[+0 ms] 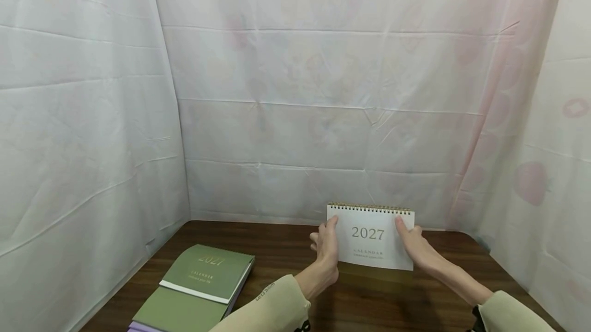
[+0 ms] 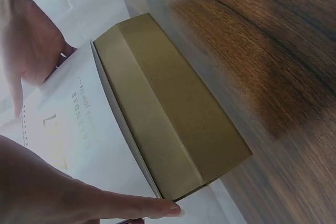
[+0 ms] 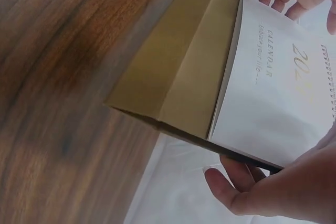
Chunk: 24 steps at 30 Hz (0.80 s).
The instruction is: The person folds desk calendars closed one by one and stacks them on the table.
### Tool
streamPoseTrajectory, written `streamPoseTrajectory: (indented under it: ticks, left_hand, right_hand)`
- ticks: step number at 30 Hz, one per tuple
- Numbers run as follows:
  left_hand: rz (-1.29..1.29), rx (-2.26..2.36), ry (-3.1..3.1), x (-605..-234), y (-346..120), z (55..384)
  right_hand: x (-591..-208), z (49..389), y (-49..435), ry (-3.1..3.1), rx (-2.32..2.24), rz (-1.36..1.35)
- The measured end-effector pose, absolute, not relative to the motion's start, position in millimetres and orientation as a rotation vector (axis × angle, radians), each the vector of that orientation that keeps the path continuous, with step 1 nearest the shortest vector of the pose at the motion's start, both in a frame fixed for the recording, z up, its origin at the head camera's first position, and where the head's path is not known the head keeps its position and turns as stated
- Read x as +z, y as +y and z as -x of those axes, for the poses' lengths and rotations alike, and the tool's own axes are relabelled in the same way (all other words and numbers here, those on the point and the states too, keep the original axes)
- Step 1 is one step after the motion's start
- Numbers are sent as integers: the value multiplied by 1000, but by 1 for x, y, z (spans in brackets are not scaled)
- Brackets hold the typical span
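Note:
A white desk calendar printed "2027" stands upright on a folded gold-brown base, with a gold spiral binding along its top. My left hand grips its left side, the thumb on the front near the binding. On the opposite side my right hand holds the right edge, thumb also across the front page. In the right wrist view, fingers of the right hand curl behind the calendar's edge. The base sits close over the wooden table in both wrist views.
Green calendars, also marked "2027", lie overlapping at the left of the dark wooden table. A purple edge shows beneath them. White curtains enclose the table at the back and both sides.

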<state>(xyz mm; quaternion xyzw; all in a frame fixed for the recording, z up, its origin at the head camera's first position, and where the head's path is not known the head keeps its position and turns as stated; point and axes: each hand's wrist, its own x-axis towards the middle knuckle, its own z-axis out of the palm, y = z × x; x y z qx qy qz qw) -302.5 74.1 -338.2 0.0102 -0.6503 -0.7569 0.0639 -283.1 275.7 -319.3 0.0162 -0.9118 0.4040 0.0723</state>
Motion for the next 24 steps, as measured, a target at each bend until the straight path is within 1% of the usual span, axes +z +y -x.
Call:
streamPoseTrajectory:
  ticks: [4,14,19,24]
  left_hand:
    - [-59,-2281,-1966,-337,74,303]
    - [-135,-2300,-2138,-332,68,303]
    - [-153,-2250,-2241,-335,63,308]
    - [-143,-2320,-2294,-339,59,313]
  right_hand:
    - [-319,285,276,-2742,1172,-94]
    - [-316,297,281,-2887,1067,-71]
    - [-322,306,282,-2929,1113,-85]
    - [-331,314,285,-2940,1175,-78]
